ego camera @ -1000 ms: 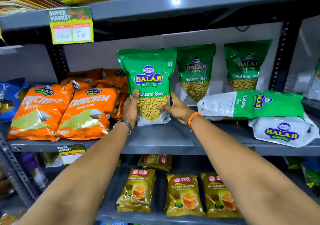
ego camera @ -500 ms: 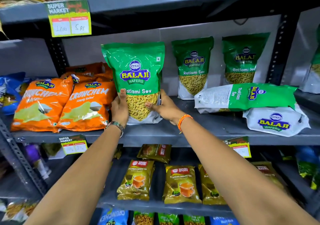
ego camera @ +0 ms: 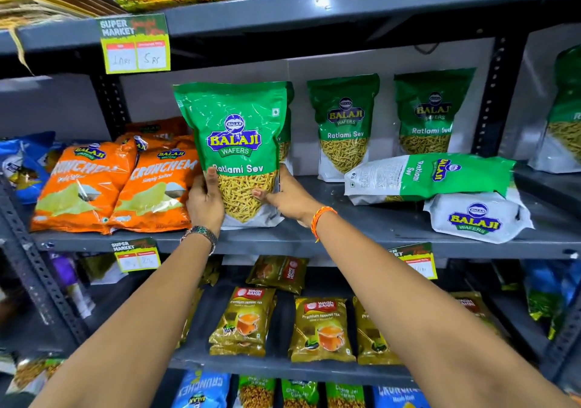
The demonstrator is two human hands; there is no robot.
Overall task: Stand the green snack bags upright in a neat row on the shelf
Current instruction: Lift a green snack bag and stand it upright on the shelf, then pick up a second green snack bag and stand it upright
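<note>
Centrally, both hands, left hand (ego camera: 204, 200) and right hand (ego camera: 287, 197), clamp one upright glossy green plastic snack bag (ego camera: 234, 143); two more (ego camera: 344, 124) stand right of it, two (ego camera: 430, 178) lie flat on the grey metal shelf (ego camera: 361, 228).

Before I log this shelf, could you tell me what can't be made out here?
Head view only:
- Green bag behind the held green Balaji Ratlami Sev bag: only its edge shows.
- Both palms: left hand and right hand wrap the bag's sides.
- Yellow shelf price tag: writing too small.
- Far-right green bag: cut by frame edge.
</note>
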